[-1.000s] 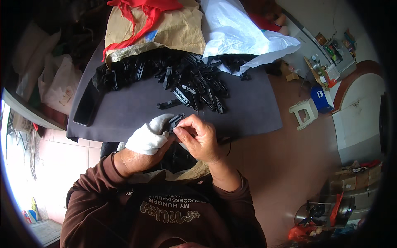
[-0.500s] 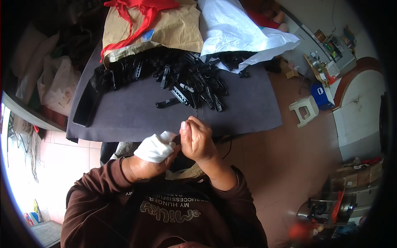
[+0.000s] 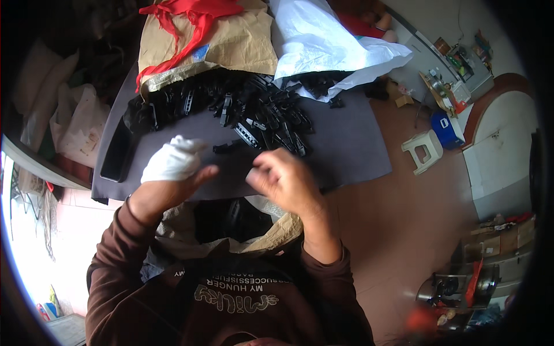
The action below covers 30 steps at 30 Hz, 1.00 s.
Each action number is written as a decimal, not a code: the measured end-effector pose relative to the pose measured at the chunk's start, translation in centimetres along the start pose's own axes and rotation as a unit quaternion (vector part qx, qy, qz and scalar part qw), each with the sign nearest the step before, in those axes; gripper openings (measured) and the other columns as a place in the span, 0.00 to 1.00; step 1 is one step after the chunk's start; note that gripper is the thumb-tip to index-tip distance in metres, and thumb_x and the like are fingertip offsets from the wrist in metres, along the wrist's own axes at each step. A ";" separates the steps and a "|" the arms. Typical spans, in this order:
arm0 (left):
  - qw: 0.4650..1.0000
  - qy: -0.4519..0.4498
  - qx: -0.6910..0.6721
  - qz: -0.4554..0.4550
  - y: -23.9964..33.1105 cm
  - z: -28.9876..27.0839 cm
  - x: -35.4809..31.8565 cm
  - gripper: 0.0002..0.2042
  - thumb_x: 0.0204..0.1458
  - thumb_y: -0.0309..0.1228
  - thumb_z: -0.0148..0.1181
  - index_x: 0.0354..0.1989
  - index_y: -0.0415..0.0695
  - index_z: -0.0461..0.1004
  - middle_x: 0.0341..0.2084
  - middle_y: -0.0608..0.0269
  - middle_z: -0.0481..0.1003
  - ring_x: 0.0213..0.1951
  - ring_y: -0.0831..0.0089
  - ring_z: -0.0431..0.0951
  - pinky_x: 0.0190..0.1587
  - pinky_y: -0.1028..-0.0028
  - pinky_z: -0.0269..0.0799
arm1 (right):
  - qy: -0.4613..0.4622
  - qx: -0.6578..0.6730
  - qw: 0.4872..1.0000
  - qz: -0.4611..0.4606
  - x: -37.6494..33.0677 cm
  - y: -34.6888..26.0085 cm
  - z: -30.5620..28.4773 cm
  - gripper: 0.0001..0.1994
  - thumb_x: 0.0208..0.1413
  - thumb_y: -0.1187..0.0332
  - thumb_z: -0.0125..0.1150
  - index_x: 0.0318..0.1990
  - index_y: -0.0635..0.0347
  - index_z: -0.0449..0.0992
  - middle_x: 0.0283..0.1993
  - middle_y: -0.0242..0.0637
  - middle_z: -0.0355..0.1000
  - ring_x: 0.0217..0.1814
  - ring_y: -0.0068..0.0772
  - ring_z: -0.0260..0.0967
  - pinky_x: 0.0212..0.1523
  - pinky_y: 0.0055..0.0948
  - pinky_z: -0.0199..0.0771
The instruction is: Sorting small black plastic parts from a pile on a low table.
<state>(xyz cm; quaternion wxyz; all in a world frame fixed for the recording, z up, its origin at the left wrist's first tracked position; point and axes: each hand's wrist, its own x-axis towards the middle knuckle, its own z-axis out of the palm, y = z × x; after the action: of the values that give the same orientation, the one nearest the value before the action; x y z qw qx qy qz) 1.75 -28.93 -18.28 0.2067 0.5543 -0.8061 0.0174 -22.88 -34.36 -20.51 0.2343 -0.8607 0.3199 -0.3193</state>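
My left hand (image 3: 173, 164) wears a white cloth glove over the fingers, with the thumb bare and stretched out, and nothing shows in it. My right hand (image 3: 284, 180) hovers a little to its right, blurred, with its fingers curled; whether it holds anything is unclear. Both hands hang over the near edge of a dark grey tabletop (image 3: 346, 144). Just beyond them lies a single black plastic piece (image 3: 226, 148), and behind that a heap of several black plastic clips (image 3: 254, 109). Below the hands, an open tan sack (image 3: 277, 233) rests in my lap with dark contents.
A brown paper bag (image 3: 231, 40) with red cloth (image 3: 193, 14) and a white plastic bag (image 3: 323, 43) lie at the table's far side. A black tray (image 3: 118, 150) sits at its left end. A small white stool (image 3: 424, 150) and a blue container (image 3: 447, 127) stand on the brown floor to the right.
My hands were pressed together on a small black piece near my chest. They have since drawn apart and moved up toward the table edge, and the piece is no longer visible between them.
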 end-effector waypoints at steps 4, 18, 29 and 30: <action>0.995 0.089 0.045 -0.017 1.2 3.2 3.0 0.13 0.46 0.38 0.61 0.35 0.41 0.75 0.29 0.53 0.74 0.34 0.55 0.76 0.33 0.62 0.74 | 0.142 -0.297 0.939 0.097 0.0 3.3 -0.3 0.11 0.50 0.67 0.63 0.40 0.60 0.74 0.35 0.43 0.70 0.37 0.47 0.71 0.37 0.39 0.72; 0.985 0.087 0.000 -0.151 0.9 4.0 -0.8 0.05 0.50 0.33 0.55 0.30 0.46 0.73 0.25 0.50 0.72 0.29 0.51 0.75 0.29 0.58 0.72 | 0.126 -0.256 0.955 0.086 0.3 2.8 1.9 0.10 0.56 0.65 0.56 0.40 0.61 0.73 0.38 0.48 0.72 0.40 0.53 0.70 0.39 0.44 0.71; 0.970 0.043 -0.208 -0.119 1.4 4.2 -4.3 0.08 0.49 0.28 0.52 0.35 0.38 0.72 0.31 0.46 0.74 0.35 0.49 0.76 0.36 0.61 0.72 | 0.120 -0.168 0.977 0.061 0.0 7.2 1.6 0.13 0.55 0.74 0.59 0.46 0.67 0.70 0.36 0.43 0.67 0.31 0.34 0.66 0.34 0.29 0.69; 0.969 0.053 -0.215 -0.111 1.5 4.3 -4.3 0.08 0.48 0.27 0.53 0.35 0.37 0.72 0.32 0.47 0.74 0.35 0.49 0.76 0.35 0.61 0.72 | 0.122 -0.162 0.978 0.058 0.2 6.8 1.7 0.12 0.53 0.75 0.59 0.45 0.67 0.70 0.37 0.44 0.67 0.30 0.36 0.65 0.34 0.31 0.68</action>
<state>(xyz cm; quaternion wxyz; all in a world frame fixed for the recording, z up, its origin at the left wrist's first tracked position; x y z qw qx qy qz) 0.30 -25.64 -23.47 0.3642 0.5810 -0.7123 -0.1498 -24.36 -38.83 -25.73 0.0695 -0.8219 0.4429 -0.3514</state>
